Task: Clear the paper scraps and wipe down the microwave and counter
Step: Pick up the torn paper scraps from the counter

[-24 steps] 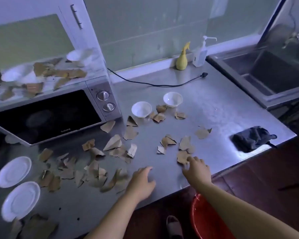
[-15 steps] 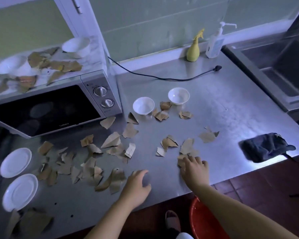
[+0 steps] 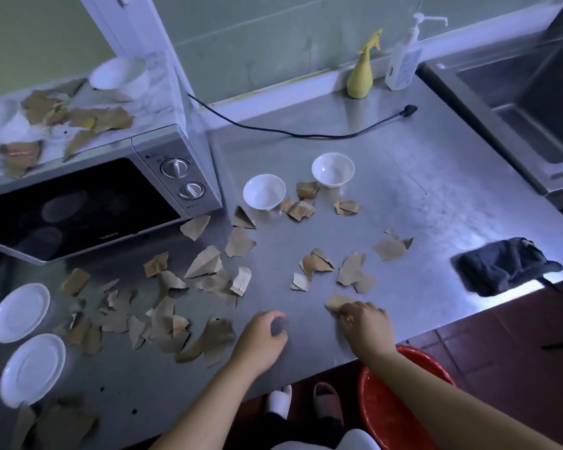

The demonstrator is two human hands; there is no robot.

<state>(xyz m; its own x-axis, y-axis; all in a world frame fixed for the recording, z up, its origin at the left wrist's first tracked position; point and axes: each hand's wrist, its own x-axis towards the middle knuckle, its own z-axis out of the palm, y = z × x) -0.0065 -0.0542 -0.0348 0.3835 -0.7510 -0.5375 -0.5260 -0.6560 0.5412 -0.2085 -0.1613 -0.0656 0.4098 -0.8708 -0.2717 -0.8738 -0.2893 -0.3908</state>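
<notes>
Plainly, the right hand (image 3: 364, 326) pinched a torn brown paper scrap (image 3: 337, 300) near the front edge of the steel surface (image 3: 436, 196), fingers curled over it; the left hand (image 3: 264, 336) rested nearby, loosely curled, empty. A red plastic basin (image 3: 403, 401) sat on the floor directly beneath the right arm, nearer that hand.

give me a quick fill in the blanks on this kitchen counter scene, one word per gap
1. The right hand rests on a torn brown paper scrap, while the left hand holds ____.
2. The round plastic basin below the steel counter edge is coloured ____.
3. Right of the silver microwave, the counter carries ____ small white bowls.
4. The black power plug lies near a spray bottle coloured ____.

Missing words: nothing; red; two; yellow
</notes>
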